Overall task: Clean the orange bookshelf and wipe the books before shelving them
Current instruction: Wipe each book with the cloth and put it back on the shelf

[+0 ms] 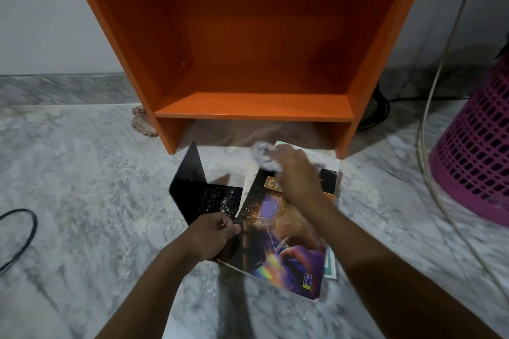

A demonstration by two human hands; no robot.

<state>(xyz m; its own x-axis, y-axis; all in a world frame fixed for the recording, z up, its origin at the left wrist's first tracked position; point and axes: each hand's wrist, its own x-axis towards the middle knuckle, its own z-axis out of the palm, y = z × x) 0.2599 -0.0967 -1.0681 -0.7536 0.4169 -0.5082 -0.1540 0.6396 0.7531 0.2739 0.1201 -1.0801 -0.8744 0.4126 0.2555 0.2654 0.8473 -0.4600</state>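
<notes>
Book [278,242] lies on the floor [82,173] just in front of the bookshelf [256,44], on top of other books [330,264] whose white and teal edges stick out. Left hand [214,237] grips the book's left edge: fingers curled under it, thumb on the cover. Right hand [294,173] is over the book's top end, motion-blurred, fingers bunched around a pale cloth [263,155] that sits at the far edge of the book. Cover: orange title band [271,183] starting with a large "C"; the rest is covered by the right hand, and the small line below is too blurred to read. Blue and yellow publisher logo [308,281] at the lower right corner, not legible. Black L-shaped bookend [192,190], speckled with dust, touches the left side of the stack, just beyond the left hand's fingers. Shelf compartment holds nothing. Crumpled rag [141,124] by the shelf's left foot, pink basket [473,146] well to the right.
</notes>
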